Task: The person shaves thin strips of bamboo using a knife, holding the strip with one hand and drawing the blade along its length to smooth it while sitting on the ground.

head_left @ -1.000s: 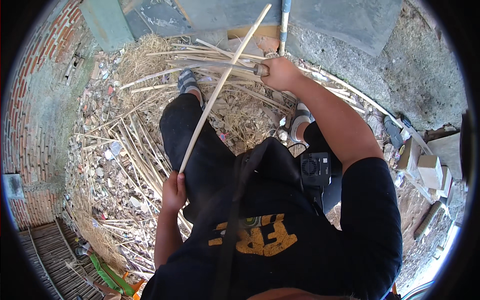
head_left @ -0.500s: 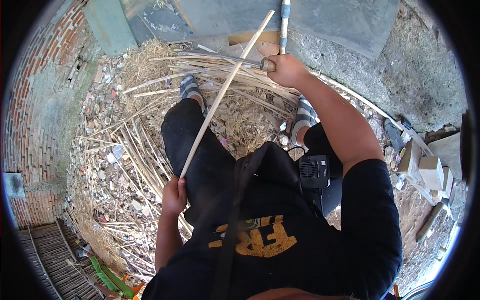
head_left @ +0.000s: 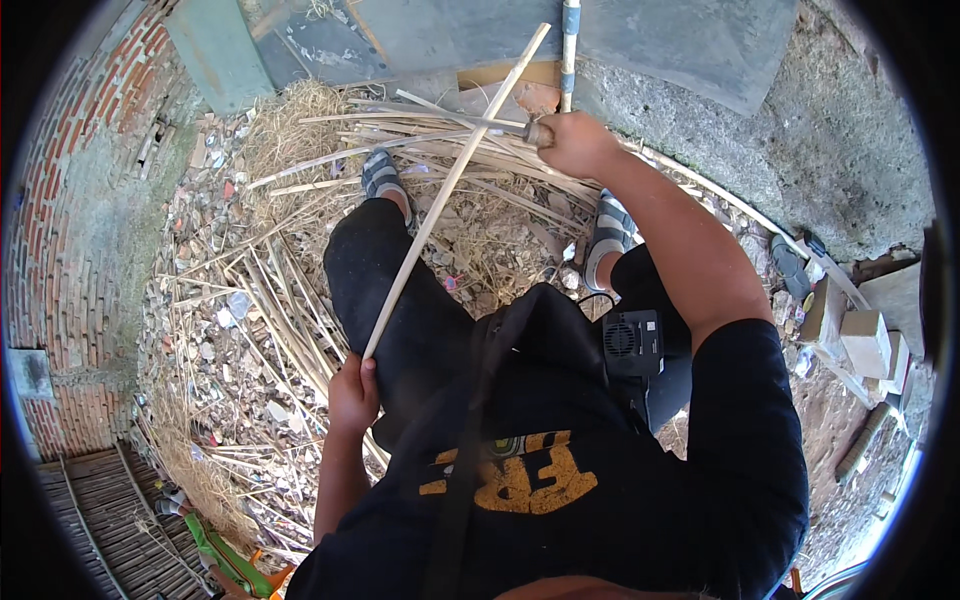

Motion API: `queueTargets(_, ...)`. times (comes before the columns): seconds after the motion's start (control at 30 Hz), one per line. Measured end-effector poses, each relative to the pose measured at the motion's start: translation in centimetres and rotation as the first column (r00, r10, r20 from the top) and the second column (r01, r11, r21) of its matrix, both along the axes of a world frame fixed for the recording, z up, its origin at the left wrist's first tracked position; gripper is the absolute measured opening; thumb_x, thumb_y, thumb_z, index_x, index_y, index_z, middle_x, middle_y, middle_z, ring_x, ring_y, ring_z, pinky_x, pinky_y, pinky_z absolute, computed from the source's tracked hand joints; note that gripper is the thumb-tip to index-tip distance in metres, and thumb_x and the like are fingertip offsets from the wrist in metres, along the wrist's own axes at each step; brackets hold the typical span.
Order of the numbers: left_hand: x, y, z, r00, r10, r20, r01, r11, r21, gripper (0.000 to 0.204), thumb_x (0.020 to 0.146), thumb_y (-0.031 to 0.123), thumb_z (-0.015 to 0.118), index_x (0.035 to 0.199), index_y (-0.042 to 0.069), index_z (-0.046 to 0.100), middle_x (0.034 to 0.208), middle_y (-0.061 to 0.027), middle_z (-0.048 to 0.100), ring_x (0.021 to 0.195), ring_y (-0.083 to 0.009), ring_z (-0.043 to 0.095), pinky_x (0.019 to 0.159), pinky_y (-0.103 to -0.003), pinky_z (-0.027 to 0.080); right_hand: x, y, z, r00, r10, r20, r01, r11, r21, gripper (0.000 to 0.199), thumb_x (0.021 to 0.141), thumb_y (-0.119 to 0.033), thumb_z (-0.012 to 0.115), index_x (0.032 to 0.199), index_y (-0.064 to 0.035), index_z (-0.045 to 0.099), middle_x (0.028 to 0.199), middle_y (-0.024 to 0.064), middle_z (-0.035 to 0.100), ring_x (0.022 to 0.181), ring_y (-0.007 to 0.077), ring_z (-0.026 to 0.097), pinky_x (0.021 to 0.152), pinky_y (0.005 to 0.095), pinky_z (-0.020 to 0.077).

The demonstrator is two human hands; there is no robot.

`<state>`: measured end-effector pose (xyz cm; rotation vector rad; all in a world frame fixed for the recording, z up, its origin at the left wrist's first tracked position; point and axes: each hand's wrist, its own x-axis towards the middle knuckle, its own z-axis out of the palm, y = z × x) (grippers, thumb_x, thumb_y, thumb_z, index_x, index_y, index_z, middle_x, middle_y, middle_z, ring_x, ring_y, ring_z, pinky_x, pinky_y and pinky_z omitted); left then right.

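Note:
My left hand (head_left: 353,396) is closed around the lower end of a long pale bamboo strip (head_left: 433,212). The strip slants up and away to the right, passing over my left thigh. In my right hand (head_left: 580,147) is the wooden handle of a long-bladed knife (head_left: 508,126). Its grey blade points left and crosses the strip near the far end; whether the two touch I cannot tell. Several loose bamboo strips (head_left: 530,165) lie on the ground below the blade, between and beyond my feet.
More strips (head_left: 285,300) are strewn left of my leg, over rubble and dry shavings (head_left: 300,118). A brick wall (head_left: 90,220) rises at the left, a rough grey wall (head_left: 820,150) at the right. Pale blocks (head_left: 866,342) sit at the right, and part of another person (head_left: 230,560) shows at lower left.
Both hands keep their grips and the strip stays in nearly the same place. The whole picture has shifted very slightly.

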<state>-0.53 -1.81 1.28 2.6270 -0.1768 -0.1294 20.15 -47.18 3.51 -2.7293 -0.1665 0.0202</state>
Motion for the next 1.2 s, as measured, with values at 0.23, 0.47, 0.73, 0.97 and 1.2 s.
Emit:
queueTargets(0.23, 0.2, -0.5, -0.6, 0.998, 0.021, 0.067, -0.022, 1.0, 0.012, 0.034, 0.104, 0.031, 0.047, 0.085, 0.003, 0.05, 0.065, -0.0261, 0.057, 0.066, -0.0506, 0.058, 0.056, -0.054, 0.042, -1.1, 2.6, 1.7, 0.984, 0.129, -0.125, -0.141, 0.986, -0.093, 0.027, 0.081, -0.025, 0.063, 0.104, -0.0133, 0.071, 0.094, 0.0171, 0.071, 0.094, 0.0348, 0.069, 0.087, 0.0468, 0.0547)
queueTargets(0.47, 0.0, 0.0, -0.2, 0.998, 0.002, 0.066, -0.009, 0.995, 0.1, 0.033, 0.104, 0.031, 0.048, 0.084, 0.003, 0.049, 0.066, -0.0265, 0.057, 0.066, -0.0512, 0.058, 0.056, -0.056, 0.042, 0.1, -0.2, -1.1, 1.0, 0.013, 0.022, -0.012, 0.999, -0.032, 0.031, 0.078, -0.024, 0.065, 0.105, -0.0099, 0.071, 0.098, 0.0201, 0.071, 0.094, 0.0367, 0.069, 0.087, 0.0473, 0.0548)
queueTargets(0.73, 0.0, -0.4, -0.9, 0.996, 0.032, 0.083, -0.039, 0.995, 0.087, 0.033, 0.104, 0.03, 0.048, 0.085, 0.003, 0.049, 0.065, -0.0262, 0.057, 0.066, -0.0514, 0.057, 0.056, -0.056, 0.042, -0.3, 1.3, 0.5, 0.99, 0.101, -0.097, -0.106, 0.993, -0.053, 0.032, 0.078, -0.026, 0.065, 0.103, -0.0079, 0.07, 0.097, 0.0194, 0.071, 0.094, 0.0372, 0.068, 0.086, 0.0467, 0.0544)
queueTargets(0.97, -0.3, 0.1, -0.9, 0.993, 0.002, 0.115, -0.011, 0.996, 0.083, 0.032, 0.103, 0.03, 0.048, 0.084, 0.004, 0.048, 0.064, -0.0257, 0.057, 0.064, -0.0506, 0.057, 0.055, -0.055, 0.042, 0.0, -0.3, -0.3, 0.999, 0.037, -0.009, -0.037, 0.999, 0.008, 0.032, 0.077, -0.025, 0.064, 0.101, -0.0036, 0.068, 0.098, 0.0211, 0.07, 0.094, 0.0388, 0.068, 0.088, 0.0468, 0.054)
queueTargets(1.2, -0.2, -0.1, -1.6, 0.992, 0.024, 0.121, -0.037, 0.993, 0.11, 0.03, 0.103, 0.029, 0.049, 0.086, 0.004, 0.049, 0.064, -0.0255, 0.058, 0.063, -0.0507, 0.057, 0.055, -0.056, 0.042, -0.7, -0.3, 1.9, 0.999, 0.04, 0.001, -0.04, 0.996, -0.083, 0.029, 0.081, -0.027, 0.064, 0.104, -0.0098, 0.069, 0.098, 0.018, 0.072, 0.091, 0.0363, 0.069, 0.085, 0.0459, 0.0559)
